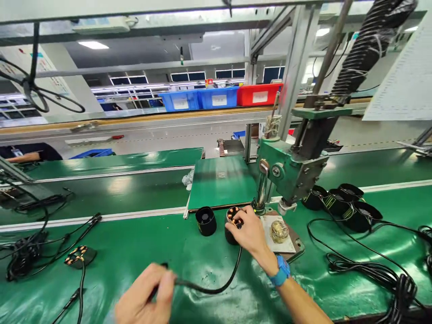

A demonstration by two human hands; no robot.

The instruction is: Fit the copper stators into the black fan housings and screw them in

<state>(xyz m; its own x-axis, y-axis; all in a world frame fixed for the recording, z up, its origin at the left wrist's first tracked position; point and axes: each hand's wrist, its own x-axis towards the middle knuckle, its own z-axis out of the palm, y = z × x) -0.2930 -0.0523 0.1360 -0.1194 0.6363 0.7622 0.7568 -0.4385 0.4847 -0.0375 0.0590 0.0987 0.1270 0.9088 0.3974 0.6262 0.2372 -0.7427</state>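
My right hand, with a blue band at the wrist, has its fingers closed on a black round motor part with copper windings showing on top. From that part a black cable curves down to my left hand. The left fingers are pinched around the cable near the front of the bench; that hand is slightly blurred. Just left of the held part stands an open black cup-shaped housing. A second motor part with copper windings lies at the left with its own cable.
A green press stands right of my right hand, a taped block on its base. Several black housings and coiled cables lie at the right. More cables lie left. Blue and red bins sit on the shelf.
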